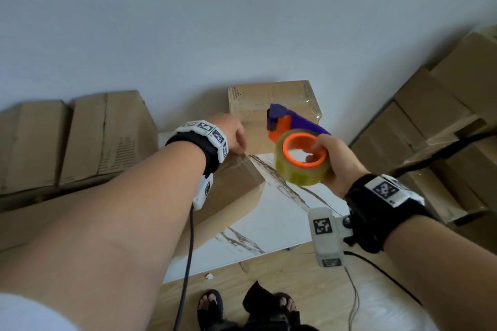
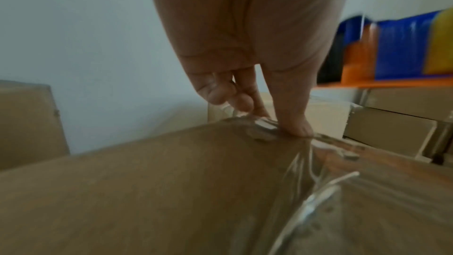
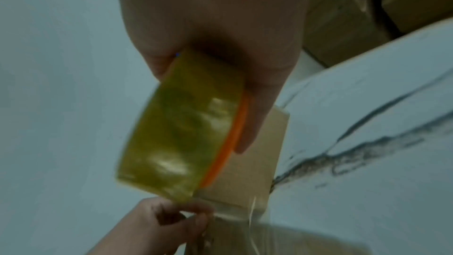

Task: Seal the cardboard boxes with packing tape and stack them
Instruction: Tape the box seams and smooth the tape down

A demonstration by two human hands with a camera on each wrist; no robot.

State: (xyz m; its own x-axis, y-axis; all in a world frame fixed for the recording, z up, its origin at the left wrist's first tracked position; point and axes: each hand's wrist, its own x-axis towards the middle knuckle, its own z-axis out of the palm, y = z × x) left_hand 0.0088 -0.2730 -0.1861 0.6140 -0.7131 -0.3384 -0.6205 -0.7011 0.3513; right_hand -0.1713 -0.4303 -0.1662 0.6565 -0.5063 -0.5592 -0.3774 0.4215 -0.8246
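Note:
A brown cardboard box (image 1: 231,191) (image 2: 147,191) lies on the white marbled table (image 1: 282,217), with clear tape (image 1: 248,166) (image 2: 343,210) running along its top. My left hand (image 1: 239,142) (image 2: 267,117) (image 3: 176,218) pinches the box's far edge: the thumb presses the tape end down and the fingers curl over the far side. My right hand (image 1: 320,153) grips a purple and orange tape dispenser (image 1: 301,166) (image 2: 397,49) (image 3: 181,133) with a yellowish roll. It is held in the air just right of the box, with fingers inside the orange core.
A second, taped box (image 1: 271,105) stands at the table's back against the wall. Flattened and stacked cartons fill the left (image 1: 80,137) and the right (image 1: 430,115). Wrist cables hang down, and feet in sandals (image 1: 209,306) stand on the wooden floor.

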